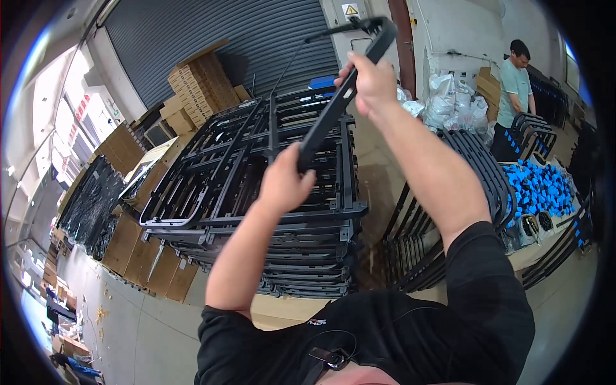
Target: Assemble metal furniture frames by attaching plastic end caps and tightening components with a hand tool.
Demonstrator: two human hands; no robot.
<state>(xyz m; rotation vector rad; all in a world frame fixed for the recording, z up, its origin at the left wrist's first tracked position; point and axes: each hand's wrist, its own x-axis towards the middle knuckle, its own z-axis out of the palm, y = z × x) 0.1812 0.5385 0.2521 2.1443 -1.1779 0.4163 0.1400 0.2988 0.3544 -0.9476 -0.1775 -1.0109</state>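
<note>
Both hands lift a long black metal bar above a stack of black frames.

The left hand (282, 183) is closed round the near, lower end of the black metal bar (340, 96); the right hand (373, 83) is closed round it further up. The bar's long axis rises from near left to far right, ending in a bent tip. Directly beneath lies the stack of black metal frames (269, 192) on flattened cardboard (151, 263) over a concrete floor (128, 333), with a roller shutter (224, 38) behind and blue parts (539, 189) at right.
</note>
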